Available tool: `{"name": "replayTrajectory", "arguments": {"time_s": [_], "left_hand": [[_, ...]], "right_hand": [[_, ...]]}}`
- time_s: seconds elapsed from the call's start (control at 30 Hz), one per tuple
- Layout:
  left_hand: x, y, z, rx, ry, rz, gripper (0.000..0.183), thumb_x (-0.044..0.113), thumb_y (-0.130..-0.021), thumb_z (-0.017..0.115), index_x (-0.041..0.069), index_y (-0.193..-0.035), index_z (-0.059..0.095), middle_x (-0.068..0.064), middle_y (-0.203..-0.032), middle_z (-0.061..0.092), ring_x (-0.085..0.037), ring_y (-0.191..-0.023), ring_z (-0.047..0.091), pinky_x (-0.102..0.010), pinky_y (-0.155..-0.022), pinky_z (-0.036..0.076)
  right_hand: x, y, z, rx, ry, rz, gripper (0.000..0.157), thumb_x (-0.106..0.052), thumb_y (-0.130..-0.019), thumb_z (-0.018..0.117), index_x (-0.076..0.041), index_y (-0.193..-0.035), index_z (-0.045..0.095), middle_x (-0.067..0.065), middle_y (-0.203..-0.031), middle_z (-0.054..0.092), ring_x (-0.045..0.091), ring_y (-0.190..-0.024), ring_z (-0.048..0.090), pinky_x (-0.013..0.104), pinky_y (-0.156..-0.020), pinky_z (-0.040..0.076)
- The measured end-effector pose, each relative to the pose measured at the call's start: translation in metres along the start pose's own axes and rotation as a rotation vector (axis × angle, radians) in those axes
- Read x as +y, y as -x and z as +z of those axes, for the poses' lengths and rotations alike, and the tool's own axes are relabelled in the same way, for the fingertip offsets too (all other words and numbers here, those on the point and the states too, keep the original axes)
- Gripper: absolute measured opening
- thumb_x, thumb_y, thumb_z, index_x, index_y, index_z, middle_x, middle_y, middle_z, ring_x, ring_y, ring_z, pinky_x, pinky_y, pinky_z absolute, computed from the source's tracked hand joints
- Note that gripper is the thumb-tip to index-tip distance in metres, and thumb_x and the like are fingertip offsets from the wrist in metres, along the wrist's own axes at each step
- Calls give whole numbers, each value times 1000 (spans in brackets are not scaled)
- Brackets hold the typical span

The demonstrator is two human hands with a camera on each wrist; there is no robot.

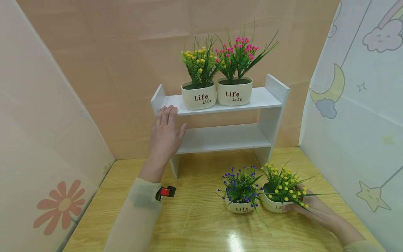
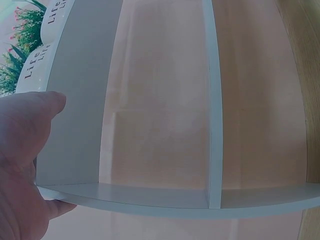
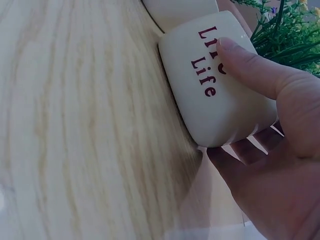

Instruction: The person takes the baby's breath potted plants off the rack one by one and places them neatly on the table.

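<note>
A white two-tier shelf (image 1: 223, 137) stands at the back of the table. My left hand (image 1: 164, 134) grips its upper left corner; the left wrist view shows the thumb (image 2: 56, 103) over the front edge of the top board. At the right, my right hand (image 1: 318, 210) holds a potted plant with yellow flowers (image 1: 274, 205) by its end. In the right wrist view its thumb (image 3: 255, 65) lies on the "Life" lettering, the other fingers round the pot's end. Left of it stands a purple-flowered potted plant (image 1: 240, 207) on the table.
On the top board stand a yellow-flowered pot (image 1: 199, 98) and a pink-flowered pot (image 1: 234, 93), side by side. The wooden table (image 1: 189, 217) is bounded by a patterned panel (image 1: 359, 133) on the right, another panel (image 1: 56, 133) on the left and a tan backdrop (image 1: 126, 70).
</note>
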State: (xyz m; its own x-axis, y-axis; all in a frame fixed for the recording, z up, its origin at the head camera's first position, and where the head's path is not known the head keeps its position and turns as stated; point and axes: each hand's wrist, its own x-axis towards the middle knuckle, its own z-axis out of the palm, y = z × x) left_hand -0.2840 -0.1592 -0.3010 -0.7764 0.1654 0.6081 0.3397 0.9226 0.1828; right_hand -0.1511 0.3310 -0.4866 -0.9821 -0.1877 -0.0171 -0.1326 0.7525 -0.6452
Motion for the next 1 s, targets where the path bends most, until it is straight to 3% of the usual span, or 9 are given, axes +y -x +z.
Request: {"name": "replayTrajectory", "arguments": {"time_s": [0.07, 0.27, 0.37, 0.5, 0.6, 0.7, 0.9, 1.0], "left_hand": [[0, 0, 0, -1, -1, 0, 70, 35, -111, 70, 2, -163, 38, -17, -171, 37, -37, -163, 25, -61, -126, 35], [1, -1, 1, 7, 7, 3, 70, 33, -109, 72, 2, -163, 38, -17, -171, 38, -37, -162, 25, -61, -126, 36], [1, -1, 0, 0, 5, -3, 70, 34, -110, 70, 3, -164, 38, -16, -171, 37, -37, -163, 24, -61, -126, 35], [1, 0, -1, -10, 2, -12, 70, 35, -110, 69, 3, -164, 37, -16, -171, 36, -36, -163, 24, -61, -126, 36], [1, 0, 0, -13, -3, -14, 70, 35, -110, 69, 3, -164, 37, -16, -171, 36, -36, -163, 24, -61, -126, 36], [1, 0, 0, -8, -3, -10, 70, 36, -110, 69, 3, -163, 37, -16, -171, 36, -36, -162, 24, -61, -126, 36], [0, 0, 1, 8, 7, 4, 70, 35, -110, 70, 2, -163, 38, -17, -170, 37, -37, -161, 25, -61, -125, 36], [-1, 0, 1, 10, 10, 6, 69, 34, -111, 69, 1, -163, 38, -17, -169, 38, -38, -161, 25, -61, -126, 36]], "right_hand": [[1, 0, 1, -19, -24, 20, 52, -40, -103, 79, 4, -130, 77, 39, -165, 32, 67, -143, 38, 82, -106, 42], [2, -1, 3, -38, -53, 52, 38, -41, -103, 79, -7, -120, 82, 32, -163, 36, 58, -143, 40, 76, -109, 44], [0, -1, 3, -51, -69, 59, 41, -39, -104, 78, -4, -124, 81, 35, -165, 32, 62, -143, 38, 78, -108, 43], [1, -1, 5, -23, -55, 20, 43, -37, -105, 78, -3, -131, 75, 27, -155, 46, 47, -136, 52, 58, -105, 53], [3, -1, 7, 4, -40, -5, 45, -38, -103, 80, -7, -135, 70, 16, -147, 55, 31, -128, 59, 37, -97, 54], [3, 0, 8, 12, -32, -15, 46, -39, -102, 82, -9, -134, 70, 11, -143, 56, 25, -125, 58, 32, -95, 53], [3, 1, 10, 10, -38, 11, 45, -40, -101, 83, -8, -131, 73, 14, -145, 54, 36, -131, 57, 44, -99, 53], [4, 2, 10, 12, -47, 0, 47, -38, -102, 82, -6, -134, 71, 17, -151, 52, 38, -133, 56, 43, -98, 54]]}}
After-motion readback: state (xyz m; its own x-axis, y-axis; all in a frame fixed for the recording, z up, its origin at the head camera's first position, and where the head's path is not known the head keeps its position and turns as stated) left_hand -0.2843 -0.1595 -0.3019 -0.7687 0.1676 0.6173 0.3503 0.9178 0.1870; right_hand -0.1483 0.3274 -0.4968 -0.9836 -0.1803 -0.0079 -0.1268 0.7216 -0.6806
